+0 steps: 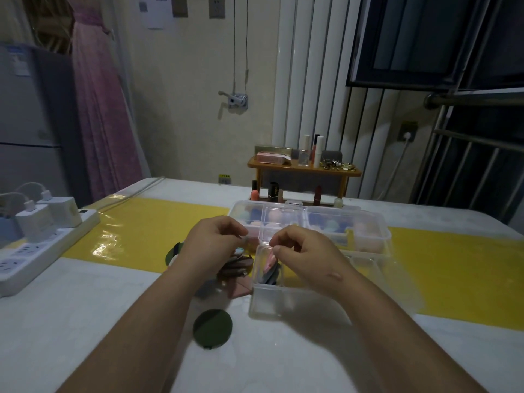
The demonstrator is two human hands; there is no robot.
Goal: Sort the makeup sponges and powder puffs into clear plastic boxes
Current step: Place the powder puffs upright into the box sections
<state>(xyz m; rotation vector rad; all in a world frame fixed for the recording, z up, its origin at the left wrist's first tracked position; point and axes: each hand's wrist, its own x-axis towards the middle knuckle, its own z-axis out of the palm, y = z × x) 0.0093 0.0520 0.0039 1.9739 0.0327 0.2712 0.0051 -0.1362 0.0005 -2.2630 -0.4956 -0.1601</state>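
Note:
My left hand [215,245] hovers over the table with curled fingers and grips a fanned stack of brownish-pink powder puffs [235,266] that sticks out below it. My right hand [303,256] is over the near clear box [266,303]. Its thumb and forefinger pinch the top of a pink puff [268,262], which stands in the box beside dark puffs [272,275]. Loose on the table lie a dark green round puff [212,329], a pink square puff [241,289] and a green one [170,255]. Behind my hands stand lidded clear boxes [348,222] with pastel sponges [273,215] inside.
A white power strip [42,248] with chargers lies at the left on the table. Lipsticks [273,191] and a small wooden shelf [303,167] with bottles stand behind the boxes. A yellow runner [147,231] crosses the white tabletop.

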